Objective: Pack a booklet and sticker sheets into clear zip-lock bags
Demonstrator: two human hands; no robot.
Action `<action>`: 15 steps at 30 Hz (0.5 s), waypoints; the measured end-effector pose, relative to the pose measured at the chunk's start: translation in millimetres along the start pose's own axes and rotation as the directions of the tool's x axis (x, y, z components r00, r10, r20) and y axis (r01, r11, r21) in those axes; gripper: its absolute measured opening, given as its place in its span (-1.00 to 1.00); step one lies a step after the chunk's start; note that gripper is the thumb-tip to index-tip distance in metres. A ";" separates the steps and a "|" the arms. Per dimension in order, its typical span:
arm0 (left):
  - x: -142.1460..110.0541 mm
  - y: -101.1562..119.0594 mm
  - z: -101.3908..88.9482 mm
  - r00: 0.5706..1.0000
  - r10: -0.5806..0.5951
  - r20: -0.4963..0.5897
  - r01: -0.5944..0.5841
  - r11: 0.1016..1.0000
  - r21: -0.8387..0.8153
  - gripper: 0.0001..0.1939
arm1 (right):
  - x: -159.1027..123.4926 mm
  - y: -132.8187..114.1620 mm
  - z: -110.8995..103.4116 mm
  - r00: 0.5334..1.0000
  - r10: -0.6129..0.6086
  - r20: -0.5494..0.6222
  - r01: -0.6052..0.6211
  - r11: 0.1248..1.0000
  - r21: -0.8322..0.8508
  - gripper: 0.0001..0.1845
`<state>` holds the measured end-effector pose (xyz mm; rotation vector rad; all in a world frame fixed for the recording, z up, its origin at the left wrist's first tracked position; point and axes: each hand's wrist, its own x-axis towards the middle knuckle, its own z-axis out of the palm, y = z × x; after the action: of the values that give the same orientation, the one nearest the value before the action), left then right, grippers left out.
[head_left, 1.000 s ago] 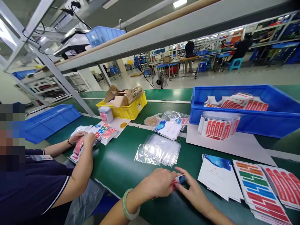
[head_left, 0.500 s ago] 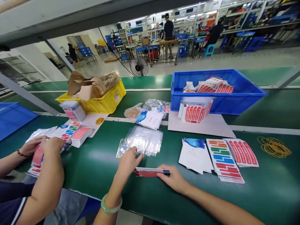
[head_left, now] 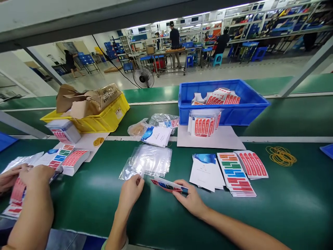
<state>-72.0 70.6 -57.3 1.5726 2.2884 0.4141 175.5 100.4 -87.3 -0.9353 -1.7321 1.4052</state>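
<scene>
My right hand grips a small set of printed sheets, held nearly edge-on with red, blue and green print showing. My left hand is closed in a pinch at the lower edge of a pile of clear plastic bags, with a bag corner at its fingertips. To the right lie white leaflets with a blue top, a stack of multicoloured sticker sheets and red sticker sheets. Behind the bags are more blue-and-white leaflets.
A blue bin holds red-printed sheets, with filled bags leaning in front. A yellow bin holds brown paper. Rubber bands lie at right. At left, a co-worker's hands handle similar sheets.
My left hand has gone from spread fingers over the bags to a pinch at their near edge. The sheets in my right hand have tilted, showing more colours. The view has shifted right.
</scene>
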 end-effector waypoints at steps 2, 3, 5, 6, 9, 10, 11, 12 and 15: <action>-9.7 -5.4 0.2 1.000 -0.004 0.015 0.005 0.998 -0.063 -0.75 | 1.3 1.5 1.9 0.999 0.037 0.010 -0.037 0.999 0.009 -0.78; -13.9 -6.3 1.5 1.000 -0.005 0.019 0.007 0.994 -0.107 -0.74 | 1.9 2.6 2.8 0.998 0.054 0.012 -0.054 0.998 0.021 -0.79; -20.0 -3.8 6.3 1.000 -0.011 0.005 0.012 0.983 -0.185 -0.73 | 2.7 4.4 4.6 0.998 0.067 0.016 -0.068 0.997 0.041 -0.81; -21.7 -0.2 9.4 1.000 -0.013 -0.008 0.011 0.977 -0.213 -0.73 | 2.8 4.8 5.4 0.998 0.062 0.015 -0.063 0.997 0.043 -0.82; -23.2 16.5 19.4 1.000 0.032 0.000 -0.031 0.966 -0.257 -0.74 | 2.2 3.3 8.1 0.999 0.029 0.032 -0.030 0.999 0.032 -0.83; -23.1 22.3 22.2 0.998 0.060 0.023 -0.051 0.959 -0.280 -0.74 | 1.9 2.1 9.0 0.999 0.023 0.040 -0.024 0.999 0.038 -0.82; -22.9 27.1 24.4 0.995 0.089 0.050 -0.070 0.949 -0.307 -0.74 | 1.7 1.1 9.6 0.999 0.025 0.042 -0.027 0.998 0.051 -0.82; -22.7 30.4 25.9 0.991 0.113 0.075 -0.082 0.939 -0.334 -0.73 | 1.7 0.3 9.8 0.999 0.033 0.034 -0.035 0.997 0.068 -0.82; -22.5 29.8 25.0 0.986 0.125 0.109 -0.073 0.919 -0.387 -0.73 | 2.3 0.4 6.6 0.997 0.048 -0.053 -0.043 0.995 0.085 -0.81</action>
<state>-28.7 61.2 -65.0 1.4692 1.8924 0.7128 168.7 99.3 -88.6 -0.9640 -1.6077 1.4564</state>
